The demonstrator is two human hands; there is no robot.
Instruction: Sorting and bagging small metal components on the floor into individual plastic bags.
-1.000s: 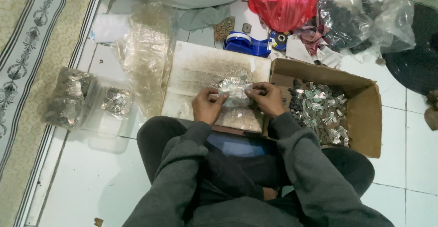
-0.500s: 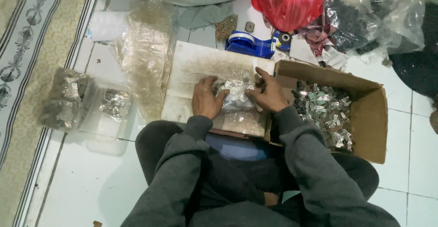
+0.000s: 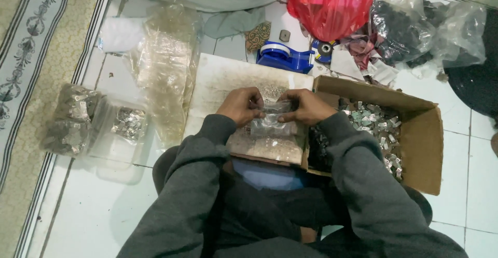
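**A:** What have I got in hand?

**B:** I see my left hand [image 3: 239, 105] and right hand [image 3: 306, 107] both pinching the top edge of a small clear plastic bag [image 3: 271, 125]. The fingers of each are curled tight on it, one hand at either end. The bag is see-through and crinkled, with small silvery bits showing inside. It hangs just over the worn wooden board [image 3: 228, 84] lying across my lap.

**A:** And the containers?

**B:** Taking the board as my mark: touching its right edge is an open cardboard box [image 3: 421, 149] holding a heap of small shiny metal pieces [image 3: 374, 126]. Well to the left of the board is a clear plastic tub [image 3: 115, 154] with a few of the same silvery pieces, and beyond that a filled clear bag [image 3: 70, 118] lies on the floor.

**A:** Anything crowding the work?

**B:** Just left of the board lies a stack of empty clear bags [image 3: 163, 66]. Behind the board sits a blue tape dispenser [image 3: 285, 57], and farther back a red plastic bag [image 3: 332, 4]. To the right of that are clear sacks with dark contents [image 3: 404, 30]. My grey sleeves [image 3: 358, 170] cover the near end of the board; nothing lies between my hands and the small bag.
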